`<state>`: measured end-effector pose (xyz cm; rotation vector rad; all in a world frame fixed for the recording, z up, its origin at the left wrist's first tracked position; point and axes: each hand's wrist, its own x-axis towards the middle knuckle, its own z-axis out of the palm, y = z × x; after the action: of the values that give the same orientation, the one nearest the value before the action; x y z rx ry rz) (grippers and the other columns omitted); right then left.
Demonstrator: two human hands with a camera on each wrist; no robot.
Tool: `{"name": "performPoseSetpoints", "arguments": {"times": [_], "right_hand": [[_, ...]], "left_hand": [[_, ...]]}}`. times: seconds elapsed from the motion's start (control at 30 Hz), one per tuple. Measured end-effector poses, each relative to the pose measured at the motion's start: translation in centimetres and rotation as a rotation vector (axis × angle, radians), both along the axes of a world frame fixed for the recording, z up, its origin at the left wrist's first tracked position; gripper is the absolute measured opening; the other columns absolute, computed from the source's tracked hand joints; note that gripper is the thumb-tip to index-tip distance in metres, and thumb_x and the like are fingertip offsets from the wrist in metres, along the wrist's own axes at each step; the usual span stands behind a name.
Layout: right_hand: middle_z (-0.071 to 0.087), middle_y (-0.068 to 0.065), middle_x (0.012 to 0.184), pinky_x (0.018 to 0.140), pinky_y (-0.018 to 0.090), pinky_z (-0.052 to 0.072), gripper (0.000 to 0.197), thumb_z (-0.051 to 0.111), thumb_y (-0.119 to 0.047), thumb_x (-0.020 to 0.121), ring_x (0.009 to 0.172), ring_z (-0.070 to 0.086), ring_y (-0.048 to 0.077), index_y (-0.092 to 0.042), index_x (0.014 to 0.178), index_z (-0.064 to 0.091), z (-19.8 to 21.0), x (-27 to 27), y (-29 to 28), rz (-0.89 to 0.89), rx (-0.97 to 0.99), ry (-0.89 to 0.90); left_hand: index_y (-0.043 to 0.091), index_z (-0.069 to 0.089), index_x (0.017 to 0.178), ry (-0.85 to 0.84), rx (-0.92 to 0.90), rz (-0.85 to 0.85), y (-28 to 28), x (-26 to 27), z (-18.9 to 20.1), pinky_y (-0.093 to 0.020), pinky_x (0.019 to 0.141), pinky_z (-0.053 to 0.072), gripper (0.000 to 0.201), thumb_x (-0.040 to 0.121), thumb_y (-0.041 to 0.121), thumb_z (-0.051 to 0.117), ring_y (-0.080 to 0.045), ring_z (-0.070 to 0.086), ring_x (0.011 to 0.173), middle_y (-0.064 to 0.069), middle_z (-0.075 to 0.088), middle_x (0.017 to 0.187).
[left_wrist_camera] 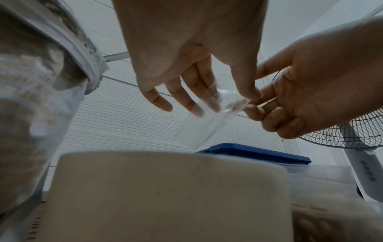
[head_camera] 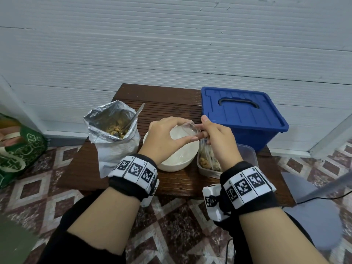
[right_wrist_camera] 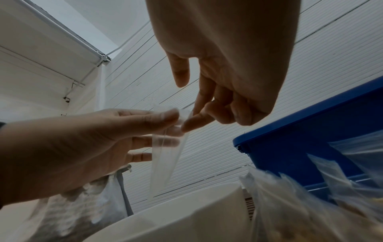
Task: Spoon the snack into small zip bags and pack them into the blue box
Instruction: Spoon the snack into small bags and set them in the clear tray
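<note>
A small clear zip bag (head_camera: pixel 187 128) hangs empty over the white bowl (head_camera: pixel 177 164). My left hand (head_camera: pixel 191 130) pinches its top between thumb and fingers. From the right, my right hand (head_camera: pixel 204 132) meets the bag's mouth with curled fingers, thumb raised apart. In the left wrist view the zip bag (left_wrist_camera: pixel 203 127) dangles below the left hand (left_wrist_camera: pixel 228 99). In the right wrist view the right hand's index fingertip (right_wrist_camera: pixel 189 122) touches the bag (right_wrist_camera: pixel 163 160) beside my left thumb. The foil snack bag (head_camera: pixel 118 147) stands open at the left with a spoon (head_camera: pixel 138 112) in it. The blue box (head_camera: pixel 242 119) sits at the back right, lid on.
A clear plastic container (head_camera: pixel 247 155) right of the bowl holds filled zip bags (head_camera: pixel 206 161). All stand on a small dark wooden table (head_camera: pixel 171 100) against a white wall. A green bag (head_camera: pixel 19 149) lies on the floor at left, and a fan (left_wrist_camera: pixel 342 131) stands at right.
</note>
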<state>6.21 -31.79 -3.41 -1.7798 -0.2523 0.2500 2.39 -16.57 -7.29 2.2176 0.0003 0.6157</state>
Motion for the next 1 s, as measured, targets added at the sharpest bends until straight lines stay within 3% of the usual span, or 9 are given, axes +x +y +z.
{"name": "performPoseSetpoints", "arguments": {"times": [0.2, 0.27, 0.37, 0.43, 0.57, 0.73, 0.87, 0.93, 1.0], "right_hand": [[0.068, -0.004, 0.069, 0.077, 0.025, 0.039, 0.037, 0.045, -0.042, 0.097, 0.058, 0.052, -0.006, -0.022, 0.079, 0.071, 0.1, -0.2, 0.0, -0.029, 0.037, -0.019], [0.069, -0.004, 0.066, 0.079, 0.024, 0.039, 0.035, 0.043, -0.042, 0.098, 0.058, 0.053, -0.007, -0.025, 0.082, 0.070, 0.0, -0.3, 0.1, -0.036, 0.050, -0.016], [0.070, 0.001, 0.070, 0.085, 0.028, 0.039, 0.039, 0.040, -0.043, 0.099, 0.062, 0.052, -0.002, -0.020, 0.093, 0.071, -0.1, -0.2, 0.3, -0.051, 0.070, -0.001], [0.069, 0.002, 0.072, 0.086, 0.030, 0.038, 0.042, 0.039, -0.044, 0.099, 0.064, 0.049, 0.000, -0.016, 0.098, 0.072, -0.2, -0.2, 0.4, -0.058, 0.076, -0.002], [0.069, 0.002, 0.076, 0.087, 0.029, 0.036, 0.042, 0.041, -0.043, 0.099, 0.069, 0.049, 0.000, -0.016, 0.094, 0.072, -0.2, -0.3, 1.0, -0.053, 0.093, -0.021], [0.070, -0.001, 0.087, 0.090, 0.033, 0.044, 0.031, 0.047, -0.042, 0.096, 0.095, 0.058, 0.008, -0.024, 0.088, 0.070, 0.3, -0.6, 3.4, 0.032, 0.017, -0.087], [0.070, -0.005, 0.091, 0.088, 0.035, 0.046, 0.035, 0.050, -0.043, 0.094, 0.090, 0.057, 0.000, -0.020, 0.075, 0.069, 1.2, -1.0, 6.1, 0.106, -0.001, -0.137], [0.070, -0.003, 0.086, 0.085, 0.031, 0.046, 0.033, 0.050, -0.046, 0.094, 0.089, 0.059, 0.003, -0.022, 0.083, 0.070, 1.6, -1.2, 7.4, 0.132, 0.017, -0.134], [0.069, -0.003, 0.082, 0.078, 0.018, 0.044, 0.030, 0.051, -0.047, 0.092, 0.084, 0.059, -0.001, -0.023, 0.091, 0.069, 2.0, -1.5, 8.5, 0.157, 0.027, -0.128]], "left_hand": [[0.036, 0.067, 0.115, 0.020, 0.009, 0.015, -0.1, 0.0, 0.6, -0.042, 0.104, 0.040, 0.051, 0.070, 0.059, 0.074, 0.004, 0.055, 0.110, 0.022, 0.066, 0.107], [0.033, 0.067, 0.115, 0.012, -0.021, 0.026, -0.2, -0.2, 0.8, -0.025, 0.104, 0.039, 0.049, 0.071, 0.050, 0.078, 0.009, 0.054, 0.107, 0.020, 0.066, 0.108], [0.030, 0.070, 0.104, -0.042, -0.084, 0.036, -0.4, -0.7, 1.3, -0.005, 0.090, 0.037, 0.034, 0.073, 0.035, 0.082, 0.014, 0.055, 0.098, 0.023, 0.066, 0.099], [0.032, 0.069, 0.097, -0.108, -0.121, 0.064, -0.4, -1.1, 2.0, -0.004, 0.086, 0.040, 0.026, 0.074, 0.032, 0.081, 0.013, 0.058, 0.096, 0.027, 0.064, 0.094], [0.029, 0.070, 0.103, -0.189, -0.177, 0.172, 0.7, -2.1, 4.3, -0.005, 0.086, 0.040, 0.030, 0.076, 0.040, 0.077, 0.012, 0.057, 0.099, 0.021, 0.066, 0.100], [0.033, 0.068, 0.105, -0.253, -0.323, 0.312, 3.0, -3.7, 6.6, -0.035, 0.087, 0.054, 0.034, 0.075, 0.047, 0.075, -0.008, 0.063, 0.098, 0.011, 0.069, 0.102], [0.026, 0.069, 0.103, -0.362, -0.459, 0.388, 5.2, -4.9, 8.4, -0.023, 0.074, 0.052, 0.029, 0.078, 0.039, 0.076, -0.005, 0.061, 0.086, 0.008, 0.068, 0.095], [0.027, 0.067, 0.105, -0.426, -0.468, 0.421, 6.8, -5.6, 9.2, -0.020, 0.077, 0.051, 0.030, 0.079, 0.039, 0.076, -0.005, 0.061, 0.088, 0.008, 0.068, 0.096], [0.030, 0.067, 0.107, -0.455, -0.400, 0.482, 8.5, -6.3, 9.4, -0.029, 0.087, 0.053, 0.034, 0.078, 0.044, 0.076, -0.008, 0.063, 0.093, 0.004, 0.069, 0.100]]}}
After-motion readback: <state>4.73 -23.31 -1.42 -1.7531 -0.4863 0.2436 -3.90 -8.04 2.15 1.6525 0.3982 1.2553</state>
